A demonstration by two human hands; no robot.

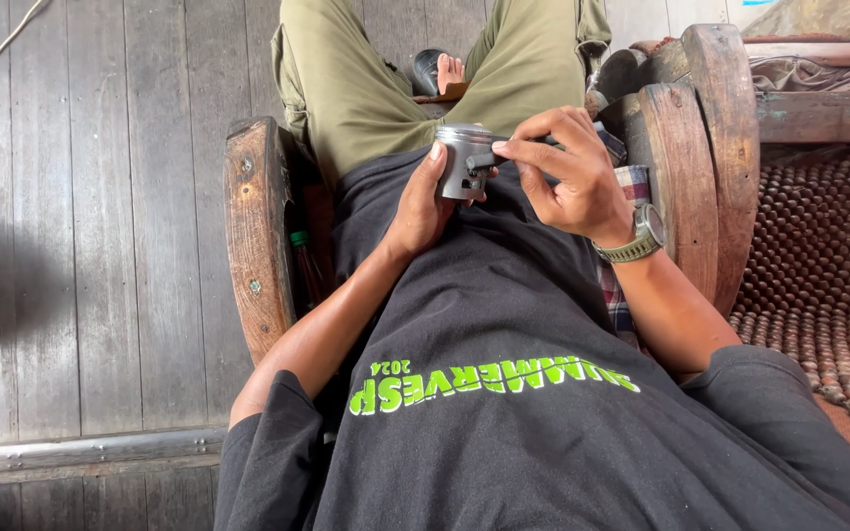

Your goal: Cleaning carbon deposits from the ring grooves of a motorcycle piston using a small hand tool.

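From the head view, the left hand cups a grey metal piston above the lap, its grip closed round the skirt. The right hand pinches a small dark pin at the piston's side hole. Holding the piston steady and the pin square should help it seat cleanly.

A small metal piston, silvery grey and shaped like a short cylinder, is held above the lap with its flat crown facing away and slightly up. A dark pin sticks out of its side hole to the right; how far in it sits is hard to tell.
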